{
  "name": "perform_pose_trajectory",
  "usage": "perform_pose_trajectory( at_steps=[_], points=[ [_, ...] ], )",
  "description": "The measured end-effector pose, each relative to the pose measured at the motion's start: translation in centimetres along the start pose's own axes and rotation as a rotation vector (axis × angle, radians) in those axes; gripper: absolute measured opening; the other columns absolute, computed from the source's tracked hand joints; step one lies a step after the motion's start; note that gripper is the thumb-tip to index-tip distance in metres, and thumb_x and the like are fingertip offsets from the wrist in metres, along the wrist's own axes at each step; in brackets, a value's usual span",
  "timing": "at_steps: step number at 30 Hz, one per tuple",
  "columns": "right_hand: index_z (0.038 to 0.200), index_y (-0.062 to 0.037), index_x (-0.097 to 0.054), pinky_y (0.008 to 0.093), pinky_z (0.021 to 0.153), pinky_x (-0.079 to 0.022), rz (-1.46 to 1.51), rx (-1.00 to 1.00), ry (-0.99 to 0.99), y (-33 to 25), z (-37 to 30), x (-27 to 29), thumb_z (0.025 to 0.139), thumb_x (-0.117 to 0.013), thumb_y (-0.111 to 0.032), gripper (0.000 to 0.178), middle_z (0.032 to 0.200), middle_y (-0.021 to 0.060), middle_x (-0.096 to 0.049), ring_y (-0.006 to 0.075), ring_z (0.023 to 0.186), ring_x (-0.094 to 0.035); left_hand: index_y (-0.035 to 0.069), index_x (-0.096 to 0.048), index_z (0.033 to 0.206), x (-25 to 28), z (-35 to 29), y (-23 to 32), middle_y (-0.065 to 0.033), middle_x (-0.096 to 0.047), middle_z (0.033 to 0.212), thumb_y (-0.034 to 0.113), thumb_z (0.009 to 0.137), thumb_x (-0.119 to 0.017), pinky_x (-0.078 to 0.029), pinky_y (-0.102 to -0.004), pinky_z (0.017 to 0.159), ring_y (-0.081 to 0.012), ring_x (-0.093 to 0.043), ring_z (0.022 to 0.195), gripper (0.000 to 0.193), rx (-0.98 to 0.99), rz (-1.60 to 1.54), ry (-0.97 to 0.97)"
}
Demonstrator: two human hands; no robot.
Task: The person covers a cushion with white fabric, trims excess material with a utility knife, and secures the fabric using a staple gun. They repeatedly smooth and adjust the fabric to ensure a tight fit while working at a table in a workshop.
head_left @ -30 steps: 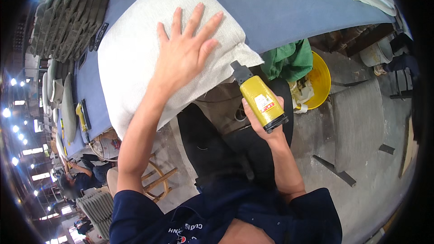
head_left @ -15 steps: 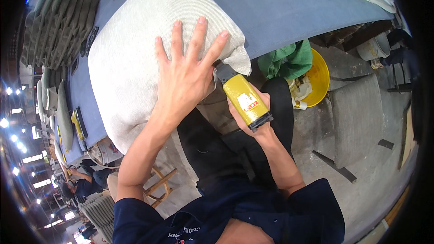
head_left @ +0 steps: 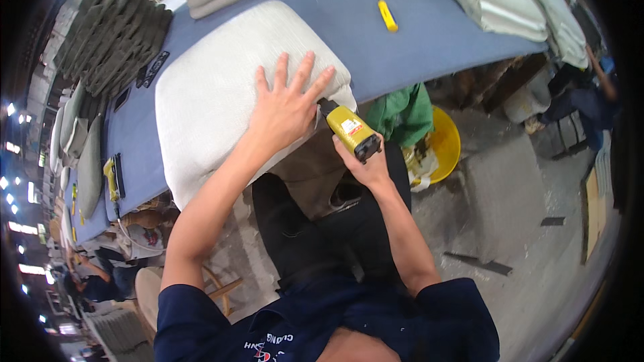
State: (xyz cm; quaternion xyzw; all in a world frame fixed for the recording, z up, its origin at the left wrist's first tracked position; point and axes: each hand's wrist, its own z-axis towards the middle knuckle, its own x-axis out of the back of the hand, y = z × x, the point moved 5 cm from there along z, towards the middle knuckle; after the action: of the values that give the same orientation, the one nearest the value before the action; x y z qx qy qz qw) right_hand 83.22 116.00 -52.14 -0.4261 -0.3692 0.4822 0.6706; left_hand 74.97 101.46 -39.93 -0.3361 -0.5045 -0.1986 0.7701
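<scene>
We are pressing the cushion (head_left: 221,100) flat with the open left hand (head_left: 285,110) while the right hand (head_left: 362,164) is gripping the yellow tool (head_left: 349,131), keeping its nose square against the cushion edge

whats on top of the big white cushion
The left hand lies flat, fingers spread, on the pale woven cushion, near its front corner. The fabric under the palm is hidden, as is the blue table beneath the cushion.

Beyond my hands a yellow screwdriver (head_left: 384,10) lies on the blue tabletop (head_left: 429,40); stacked grey cushions (head_left: 114,33) sit far left, a yellow bucket (head_left: 446,144) just right.
</scene>
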Motion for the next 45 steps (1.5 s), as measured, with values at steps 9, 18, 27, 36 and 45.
perform_pose_trajectory(
  at_steps=[9, 18, 27, 36, 45],
  points=[
    [0.126, -0.0027, -0.07, 0.0407, 0.076, -0.057, -0.672, 0.418, -0.003, -15.3, 12.0, 9.6, 0.085, -0.079, -0.008, 0.043, 0.102, 0.0161, -0.077, 0.026, 0.088, -0.076, 0.022, -0.048, 0.161, -0.5, 0.0, -6.4, -0.0141, -0.039, 0.171, 0.051, 0.11, -0.047, -0.021, -0.0665, 0.127, -0.0405, -0.029, 0.16, 0.058, -0.012, -0.367, -0.024],
    [0.153, -0.0132, -0.056, 0.0548, 0.117, -0.04, -1.268, 0.521, -0.418, -3.8, 19.8, 12.4, 0.08, -0.065, -0.012, 0.073, 0.149, 0.015, -0.059, 0.0361, 0.143, -0.049, 0.021, -0.055, 0.156, -1.0, -0.4, -7.2, -0.0117, -0.044, 0.169, 0.044, 0.108, -0.052, -0.019, -0.0608, 0.13, -0.0389, -0.033, 0.158, 0.054, 0.101, -0.486, 0.111],
    [0.12, 0.0007, -0.058, 0.0357, 0.067, -0.058, 1.02, -0.508, 0.259, 2.2, 10.5, 12.7, 0.103, -0.062, -0.036, 0.041, 0.111, 0.013, -0.075, 0.0223, 0.074, -0.068, 0.021, -0.057, 0.154, -1.0, -1.2, -7.7, -0.0117, -0.045, 0.168, 0.04, 0.106, -0.055, -0.019, -0.0619, 0.129, -0.0396, -0.034, 0.158, 0.052, 0.13, -0.492, 0.114],
    [0.084, -0.0118, -0.059, 0.0316, 0.043, -0.039, 0.194, -0.602, 0.299, 2.9, 22.8, 9.3, 0.097, -0.077, -0.052, 0.046, 0.061, -0.0051, -0.04, 0.0098, 0.044, -0.036, 0.024, -0.053, 0.157, -1.8, -1.0, -8.6, -0.0119, -0.044, 0.169, 0.045, 0.107, -0.054, -0.017, -0.0668, 0.128, -0.0462, -0.03, 0.159, 0.055, 0.11, -0.443, 0.059],
    [0.103, -0.003, -0.064, 0.0328, 0.048, -0.053, 0.067, -0.45, 0.651, 2.7, 31.9, 10.3, 0.093, -0.081, -0.044, 0.046, 0.083, 0.0082, -0.066, 0.0178, 0.058, -0.063, 0.033, -0.049, 0.161, -2.7, 5.3, -9.4, -0.0113, -0.037, 0.173, 0.056, 0.11, -0.042, -0.008, -0.0757, 0.125, -0.0512, -0.021, 0.161, 0.056, 0.104, -0.482, -0.061]
  ],
)
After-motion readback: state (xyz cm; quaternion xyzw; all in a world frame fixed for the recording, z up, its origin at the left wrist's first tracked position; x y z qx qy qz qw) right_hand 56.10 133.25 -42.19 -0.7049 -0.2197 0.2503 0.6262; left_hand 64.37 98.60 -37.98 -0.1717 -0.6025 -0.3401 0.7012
